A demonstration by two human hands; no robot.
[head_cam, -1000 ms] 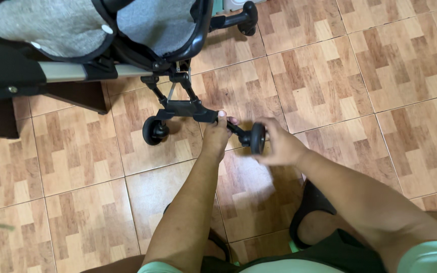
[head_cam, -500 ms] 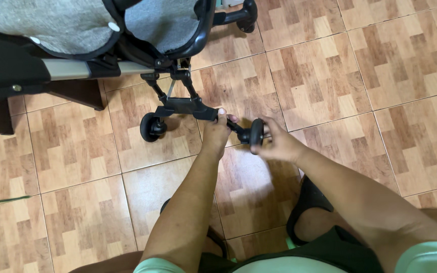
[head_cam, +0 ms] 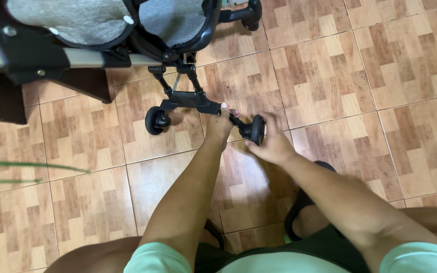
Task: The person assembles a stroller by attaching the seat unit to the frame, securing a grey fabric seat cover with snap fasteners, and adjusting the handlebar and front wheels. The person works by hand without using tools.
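Observation:
A black stroller with grey seat padding [head_cam: 173, 20] stands on the tiled floor at the top of the head view. Its front axle bar [head_cam: 188, 101] carries two small black wheels. My left hand [head_cam: 222, 123] grips the right end of that bar, thumb on top. My right hand [head_cam: 274, 144] is wrapped around the right wheel [head_cam: 256, 130] from below and behind. The left wheel [head_cam: 155, 120] rests on the floor, untouched.
A silver frame tube [head_cam: 82, 58] of the stroller runs across the top left above a dark brown furniture piece [head_cam: 1, 98]. Another black wheel [head_cam: 249, 12] shows at the top. My black sandal [head_cam: 299, 202] is below my right forearm. A green strand [head_cam: 21, 167] crosses the left edge.
The view has shifted slightly, so the stroller sits lower and more to the right. Both hands stay on the bar end and right wheel, with the right hand lower on the wheel.

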